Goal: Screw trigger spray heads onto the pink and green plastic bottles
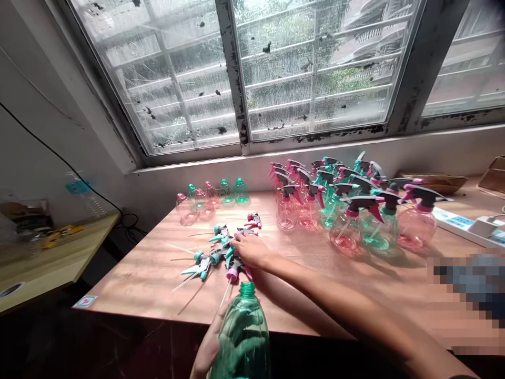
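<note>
A clear green bottle (pixel 244 337) with a bare threaded neck stands in front of me, held upright. My left hand (pixel 209 347) is wrapped around it from the left and behind, fingers showing through the plastic. My right hand (pixel 252 250) reaches over a loose pile of trigger spray heads, its fingers bent down onto a spray head with a teal trigger (pixel 230 256); the fingertips are partly hidden. Beside it lie a spray head with a pink collar (pixel 232 273) and several teal ones (pixel 199 258), their thin tubes pointing left.
Several open pink and green bottles (pixel 226 193) stand at the table's back left. Assembled spray bottles (pixel 347 231) crowd the back right, near a white power strip (pixel 461 226). Behind the wooden table (pixel 130 279) is a window; another table (pixel 67 263) stands left.
</note>
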The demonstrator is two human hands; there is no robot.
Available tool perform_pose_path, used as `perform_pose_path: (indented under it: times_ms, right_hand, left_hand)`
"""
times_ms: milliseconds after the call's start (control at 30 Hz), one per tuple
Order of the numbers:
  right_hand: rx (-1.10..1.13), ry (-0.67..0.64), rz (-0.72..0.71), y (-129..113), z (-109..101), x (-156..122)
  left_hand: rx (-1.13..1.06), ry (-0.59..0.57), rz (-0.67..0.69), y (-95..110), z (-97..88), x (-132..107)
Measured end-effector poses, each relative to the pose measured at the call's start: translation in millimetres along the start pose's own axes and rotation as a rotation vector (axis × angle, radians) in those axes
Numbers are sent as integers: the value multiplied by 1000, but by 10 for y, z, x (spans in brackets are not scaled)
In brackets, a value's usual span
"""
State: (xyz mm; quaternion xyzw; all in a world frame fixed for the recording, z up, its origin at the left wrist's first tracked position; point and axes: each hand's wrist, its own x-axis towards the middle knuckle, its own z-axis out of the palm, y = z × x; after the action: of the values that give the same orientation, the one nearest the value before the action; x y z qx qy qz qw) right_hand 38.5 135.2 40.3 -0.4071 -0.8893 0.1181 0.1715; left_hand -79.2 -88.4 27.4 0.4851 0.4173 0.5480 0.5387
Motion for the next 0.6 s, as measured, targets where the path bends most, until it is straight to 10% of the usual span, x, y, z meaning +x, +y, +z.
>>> perform_pose_path:
  times_ms: [133, 367, 600]
  right_hand:
    - [26, -68, 82, -34, -11, 183]
    - [171, -176, 109, 17, -61, 378]
    - [338, 60, 94, 313, -537, 81]
  left_hand:
    - [-273, -74, -161, -119, 10, 85]
    - [-147, 134, -160, -20, -88, 533]
    - [36, 184, -148, -51, -43, 1044]
